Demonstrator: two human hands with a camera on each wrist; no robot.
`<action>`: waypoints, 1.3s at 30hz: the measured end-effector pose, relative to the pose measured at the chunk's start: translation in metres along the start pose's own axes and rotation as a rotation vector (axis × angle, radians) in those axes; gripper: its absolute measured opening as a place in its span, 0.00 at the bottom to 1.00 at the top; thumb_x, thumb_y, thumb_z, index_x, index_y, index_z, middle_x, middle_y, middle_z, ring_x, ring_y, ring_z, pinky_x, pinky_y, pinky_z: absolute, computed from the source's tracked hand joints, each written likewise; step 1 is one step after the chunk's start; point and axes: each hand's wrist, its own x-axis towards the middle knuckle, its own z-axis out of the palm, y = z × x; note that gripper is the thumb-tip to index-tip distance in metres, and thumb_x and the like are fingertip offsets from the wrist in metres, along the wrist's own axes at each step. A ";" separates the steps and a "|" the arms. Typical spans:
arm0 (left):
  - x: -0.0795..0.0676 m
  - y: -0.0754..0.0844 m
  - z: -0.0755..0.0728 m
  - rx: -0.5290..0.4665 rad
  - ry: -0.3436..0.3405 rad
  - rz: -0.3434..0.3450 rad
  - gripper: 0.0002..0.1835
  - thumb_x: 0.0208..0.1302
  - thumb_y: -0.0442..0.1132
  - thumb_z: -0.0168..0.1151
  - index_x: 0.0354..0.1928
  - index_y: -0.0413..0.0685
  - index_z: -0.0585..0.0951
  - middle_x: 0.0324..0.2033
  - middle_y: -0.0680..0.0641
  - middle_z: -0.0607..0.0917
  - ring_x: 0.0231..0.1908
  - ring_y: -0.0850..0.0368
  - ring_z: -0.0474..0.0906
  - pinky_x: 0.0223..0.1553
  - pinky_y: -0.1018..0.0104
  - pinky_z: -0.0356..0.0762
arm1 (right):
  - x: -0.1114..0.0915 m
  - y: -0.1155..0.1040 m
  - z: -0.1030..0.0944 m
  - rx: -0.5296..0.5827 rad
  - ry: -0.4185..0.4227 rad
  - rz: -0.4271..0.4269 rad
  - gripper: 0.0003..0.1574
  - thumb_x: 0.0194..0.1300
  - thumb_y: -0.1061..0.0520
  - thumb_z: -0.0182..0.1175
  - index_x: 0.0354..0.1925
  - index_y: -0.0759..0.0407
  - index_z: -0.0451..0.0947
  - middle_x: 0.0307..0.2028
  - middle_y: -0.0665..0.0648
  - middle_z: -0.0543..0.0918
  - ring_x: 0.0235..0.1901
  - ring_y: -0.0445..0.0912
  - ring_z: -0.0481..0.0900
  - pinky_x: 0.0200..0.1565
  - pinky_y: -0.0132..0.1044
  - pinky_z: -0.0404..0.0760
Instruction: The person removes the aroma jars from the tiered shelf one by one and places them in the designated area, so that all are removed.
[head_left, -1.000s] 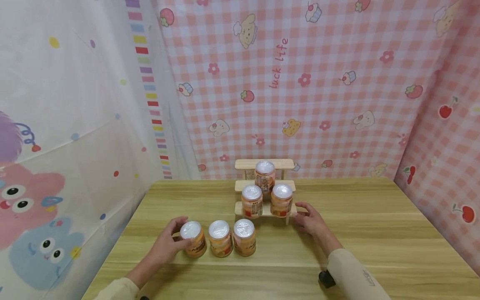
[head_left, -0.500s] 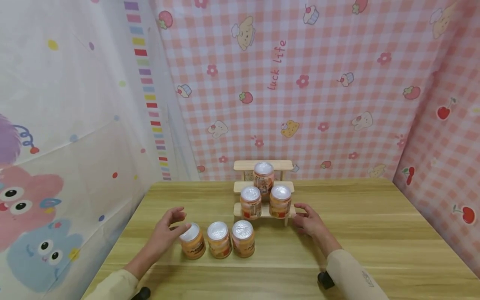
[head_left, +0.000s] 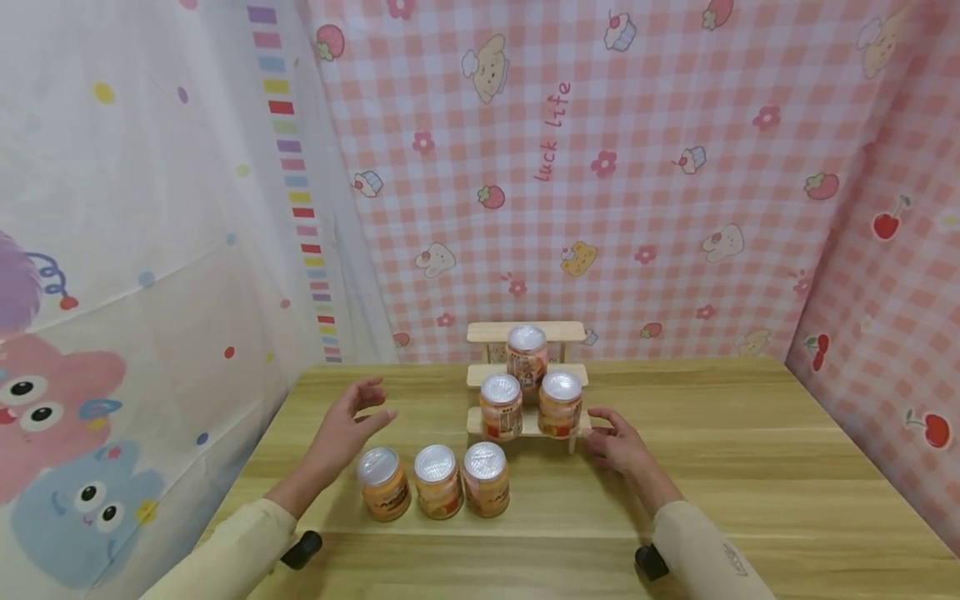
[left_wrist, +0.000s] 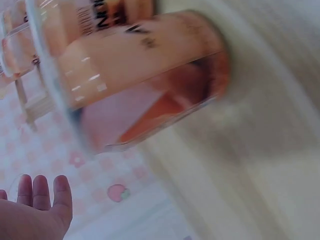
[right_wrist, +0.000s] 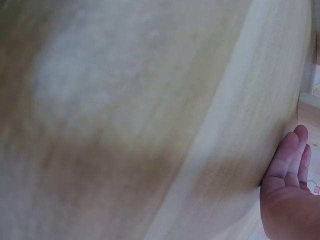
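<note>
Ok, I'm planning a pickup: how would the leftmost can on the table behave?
Upright and squat, the leftmost can probably resists tipping. Its round body could roll if toppled. The shiny lid looks smooth, so it might feel slippery.

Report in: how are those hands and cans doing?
Left hand empty. Right hand beside rack. Three cans upright on table, three on rack. Nothing visibly blocking.

Place: sheet-walled booth (head_left: pixel 911 142)
Backdrop: pink-and-white checked cloth (head_left: pixel 660 200) beyond fingers (head_left: pixel 364 392)
Side: white cartoon-printed sheet (head_left: pixel 172 325) leftward
Surface: yellow-brown wood-grain tabletop (head_left: pixel 705 450) beneath

Three cans (head_left: pixel 502 415) on rack (head_left: pixel 486 333), can row (head_left: pixel 438 487) front-left of it
</note>
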 end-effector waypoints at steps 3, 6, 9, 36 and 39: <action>0.011 0.009 0.000 -0.015 0.003 0.009 0.32 0.68 0.42 0.65 0.68 0.39 0.65 0.58 0.38 0.75 0.62 0.44 0.69 0.62 0.46 0.66 | 0.000 -0.001 0.000 0.003 0.006 0.003 0.29 0.74 0.61 0.55 0.68 0.64 0.60 0.54 0.68 0.75 0.45 0.53 0.79 0.41 0.45 0.80; 0.021 0.017 0.002 -0.032 0.005 0.011 0.32 0.68 0.42 0.65 0.69 0.40 0.64 0.59 0.37 0.75 0.62 0.45 0.69 0.63 0.47 0.65 | 0.000 -0.001 0.001 -0.001 0.009 0.012 0.29 0.74 0.60 0.55 0.69 0.64 0.59 0.56 0.70 0.73 0.47 0.55 0.79 0.43 0.47 0.80; 0.032 0.025 0.005 -0.055 0.009 0.019 0.32 0.68 0.41 0.65 0.69 0.40 0.65 0.58 0.38 0.75 0.62 0.44 0.69 0.62 0.48 0.66 | -0.001 -0.002 0.001 -0.001 0.014 0.016 0.30 0.74 0.60 0.55 0.69 0.64 0.59 0.57 0.71 0.73 0.49 0.57 0.79 0.44 0.47 0.80; 0.128 0.069 0.047 -0.079 0.059 -0.061 0.41 0.63 0.50 0.70 0.72 0.45 0.63 0.60 0.41 0.73 0.61 0.46 0.69 0.61 0.53 0.69 | -0.009 -0.008 -0.003 0.042 -0.017 0.030 0.30 0.75 0.63 0.50 0.71 0.66 0.57 0.62 0.75 0.69 0.50 0.56 0.78 0.47 0.46 0.79; 0.133 0.067 0.050 -0.068 0.045 -0.065 0.40 0.63 0.51 0.70 0.72 0.46 0.63 0.61 0.39 0.72 0.61 0.46 0.69 0.61 0.52 0.70 | -0.008 -0.007 -0.006 0.035 0.011 0.024 0.30 0.74 0.64 0.49 0.71 0.68 0.58 0.60 0.75 0.70 0.46 0.52 0.79 0.44 0.44 0.80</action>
